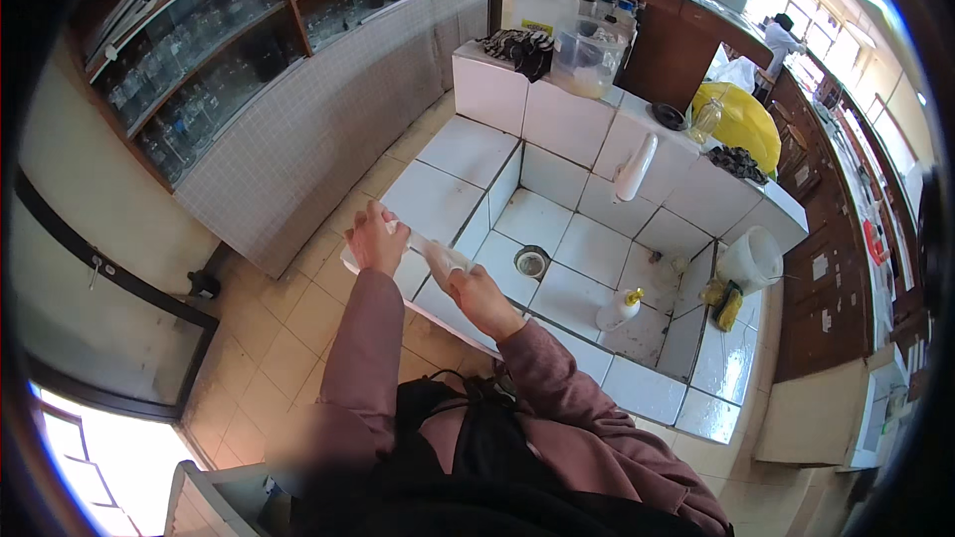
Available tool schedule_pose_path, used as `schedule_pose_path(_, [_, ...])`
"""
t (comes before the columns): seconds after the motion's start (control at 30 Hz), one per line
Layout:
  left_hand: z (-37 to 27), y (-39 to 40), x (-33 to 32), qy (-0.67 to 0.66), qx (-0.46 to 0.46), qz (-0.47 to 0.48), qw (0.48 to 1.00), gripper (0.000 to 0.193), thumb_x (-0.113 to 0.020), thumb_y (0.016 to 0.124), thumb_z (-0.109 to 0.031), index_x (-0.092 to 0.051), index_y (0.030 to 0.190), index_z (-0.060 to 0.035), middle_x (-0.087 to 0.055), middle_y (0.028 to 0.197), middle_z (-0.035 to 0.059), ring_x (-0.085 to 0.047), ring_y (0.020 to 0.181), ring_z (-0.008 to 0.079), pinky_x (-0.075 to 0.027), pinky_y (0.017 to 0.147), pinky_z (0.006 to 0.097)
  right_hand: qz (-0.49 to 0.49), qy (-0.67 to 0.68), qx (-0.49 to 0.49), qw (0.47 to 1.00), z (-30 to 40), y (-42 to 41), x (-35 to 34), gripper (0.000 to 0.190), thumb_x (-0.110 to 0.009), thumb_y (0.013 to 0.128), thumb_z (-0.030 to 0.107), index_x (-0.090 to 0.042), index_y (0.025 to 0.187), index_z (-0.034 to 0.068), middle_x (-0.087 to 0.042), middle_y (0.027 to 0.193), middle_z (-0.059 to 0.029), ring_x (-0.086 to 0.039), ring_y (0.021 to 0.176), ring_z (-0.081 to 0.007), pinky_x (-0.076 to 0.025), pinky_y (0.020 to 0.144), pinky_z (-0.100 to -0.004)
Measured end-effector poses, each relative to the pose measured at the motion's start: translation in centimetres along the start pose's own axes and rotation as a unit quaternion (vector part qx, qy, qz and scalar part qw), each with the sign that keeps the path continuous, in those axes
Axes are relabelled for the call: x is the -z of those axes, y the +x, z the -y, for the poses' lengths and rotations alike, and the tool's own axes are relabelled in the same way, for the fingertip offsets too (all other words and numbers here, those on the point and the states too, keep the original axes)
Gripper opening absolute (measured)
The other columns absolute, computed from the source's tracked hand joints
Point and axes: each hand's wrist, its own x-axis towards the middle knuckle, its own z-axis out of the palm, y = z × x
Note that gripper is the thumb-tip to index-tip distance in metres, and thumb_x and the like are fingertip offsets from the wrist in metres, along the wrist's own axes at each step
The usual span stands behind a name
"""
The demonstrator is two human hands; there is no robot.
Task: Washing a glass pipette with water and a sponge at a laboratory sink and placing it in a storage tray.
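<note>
A thin, translucent whitish piece [445, 256], possibly a disposable glove, is stretched between my two hands over the near left rim of a white-tiled sink [440, 175]. My left hand [377, 239] grips its far left end with bent fingers. At the other end my right hand [477, 297] holds it; some of it seems to lie over those fingers, though I cannot tell how far. Beyond my right hand, the round drain [532, 262] sits in the basin floor. A white pump bottle [618, 312] with a yellow top stands in the basin.
Above the basin juts a white spout [636, 168]. Along the back ledge are a dark cloth [522, 48], a clear plastic tub [589, 56] and a glass bottle [705, 121]. A whitish bucket [750, 259] and a sponge [727, 307] rest at right. A person [781, 41] is far off.
</note>
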Motion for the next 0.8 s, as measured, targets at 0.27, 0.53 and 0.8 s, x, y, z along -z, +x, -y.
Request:
schedule_pose_path(0.27, [5.4,1.4,-2.2,0.028,0.068,0.088,0.993,0.030,-0.069,0.065,-0.023,-0.050,0.087,-0.0160,-0.059,0.081,-0.0018,-0.055,0.090,0.0205,-0.037,0.079,0.0426,0.015,0.086,0.007,0.996,-6.0,1.1,-1.0,0.026,-0.051,0.090,0.010,-0.060,0.113,0.003,-0.065,0.094,-0.0078,-0.060,0.077,-0.0147,-0.051,0.071,-0.0295])
schedule_pose_path(0.53, [6.7,1.7,-4.1,0.014,0.123,0.128,0.984,0.033,-0.069,0.066,-0.023,-0.052,0.094,-0.0168,-0.062,0.086,-0.0016,-0.057,0.094,0.0234,-0.038,0.081,0.0449,-0.217,0.082,0.079,0.970,-6.1,-0.8,-0.1,0.020,-0.057,0.083,-0.002,-0.066,0.101,0.002,-0.068,0.084,-0.0079,-0.062,0.072,-0.0109,-0.050,0.060,-0.0232])
schedule_pose_path(0.8, [4.4,0.2,0.9,0.092,-0.103,0.296,0.945,0.030,-0.068,0.073,-0.033,-0.058,0.093,-0.0144,-0.063,0.090,0.0025,-0.057,0.095,0.0230,-0.033,0.087,0.0448,-0.284,0.160,0.068,0.943,-8.1,-3.5,7.1,0.015,-0.065,0.083,0.008,-0.061,0.068,0.005,-0.053,0.059,0.0025,-0.051,0.060,-0.0054,-0.039,0.051,-0.0187])
